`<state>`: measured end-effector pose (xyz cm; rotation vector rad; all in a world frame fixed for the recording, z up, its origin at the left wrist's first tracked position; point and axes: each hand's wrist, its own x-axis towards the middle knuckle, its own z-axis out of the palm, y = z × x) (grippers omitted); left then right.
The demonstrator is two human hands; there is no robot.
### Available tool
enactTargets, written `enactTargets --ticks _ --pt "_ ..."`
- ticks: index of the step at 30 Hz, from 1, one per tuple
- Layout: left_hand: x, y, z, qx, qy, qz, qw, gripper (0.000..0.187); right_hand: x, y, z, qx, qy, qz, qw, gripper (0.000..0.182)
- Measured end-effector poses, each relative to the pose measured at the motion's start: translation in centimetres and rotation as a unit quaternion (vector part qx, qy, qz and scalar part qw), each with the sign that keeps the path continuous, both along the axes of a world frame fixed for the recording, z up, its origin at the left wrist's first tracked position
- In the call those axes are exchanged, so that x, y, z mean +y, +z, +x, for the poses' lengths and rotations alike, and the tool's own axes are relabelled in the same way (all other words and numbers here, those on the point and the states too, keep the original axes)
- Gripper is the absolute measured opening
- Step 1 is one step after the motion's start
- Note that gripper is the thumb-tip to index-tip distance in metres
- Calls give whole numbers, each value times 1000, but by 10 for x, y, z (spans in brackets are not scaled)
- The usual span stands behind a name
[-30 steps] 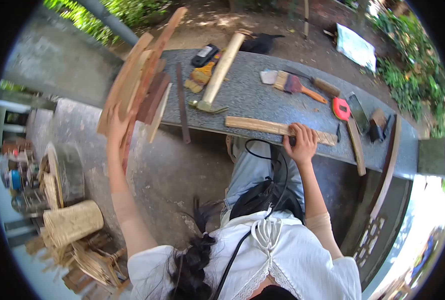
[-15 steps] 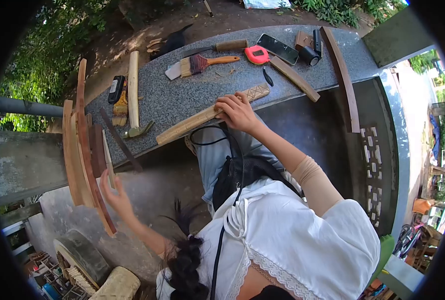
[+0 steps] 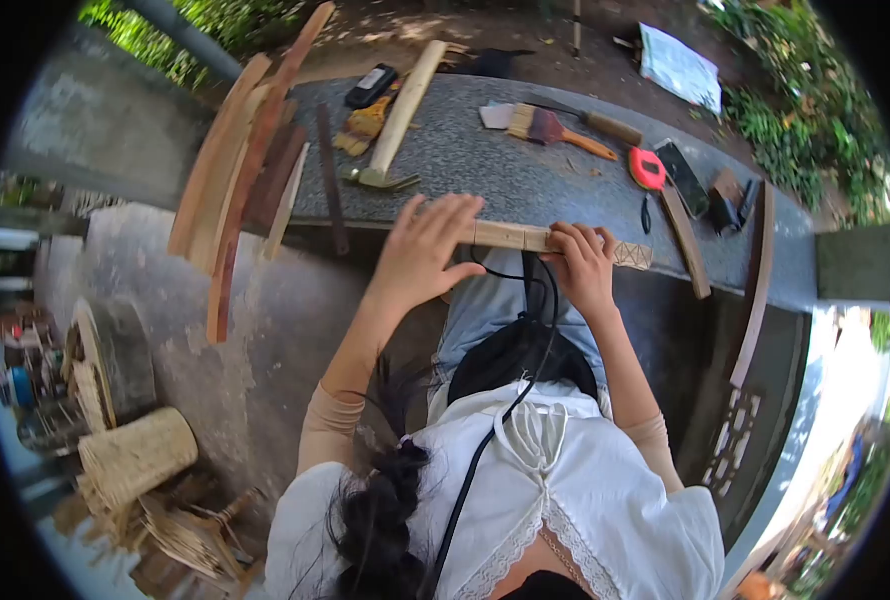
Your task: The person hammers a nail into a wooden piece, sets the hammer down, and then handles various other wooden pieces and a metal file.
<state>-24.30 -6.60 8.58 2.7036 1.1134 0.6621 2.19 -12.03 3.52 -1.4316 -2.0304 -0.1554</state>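
We note that the left hand (image 3: pixel 420 255) has come away from the stack of wooden slats (image 3: pixel 240 165), which leans against the tabletop (image 3: pixel 485 170) edge well left of it. Its grip is apart, fingers spread over the carved wooden strip (image 3: pixel 525 238). Right of it, the right hand (image 3: pixel 583 265) is clamped on that strip at the tabletop's near edge. We judge both hands now serve the strip.
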Motion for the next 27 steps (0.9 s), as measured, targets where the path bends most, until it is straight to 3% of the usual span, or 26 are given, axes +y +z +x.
enactTargets --ticks 3,6,11,13,15,17,20,21,25,26,27 --pt "-5 -22 9 18 -15 -42 999 65 8 11 -10 -26 45 -13 999 32" --pt "-16 -28 6 -16 49 -88 995 49 14 17 -14 -25 79 -25 996 31" --pt "-9 -23 -23 -57 108 -1 993 40 24 49 -7 61 92 -18 994 24" --pt "3 -12 -50 -61 198 -12 978 37 22 66 20 165 -14 -7 986 19" --pt "27 -15 -95 -87 281 14 956 39 13 73 57 174 -72 -16 982 17" --pt "52 -3 -147 -61 379 -5 923 40 -1 75 95 84 -115 19 990 15" --pt "85 12 -216 -7 512 -14 859 56 -30 65 149 124 -190 -5 974 14" --pt "93 9 -235 3 502 78 861 57 -41 61 168 111 -203 3 973 15" --pt "118 3 -290 118 586 28 801 51 -86 47 214 115 -330 8 937 17" --pt "122 -9 -304 114 575 91 805 50 -93 45 218 138 -357 -7 924 17" --pt "135 -27 -333 144 599 68 785 49 -99 44 222 161 -384 -21 909 17"
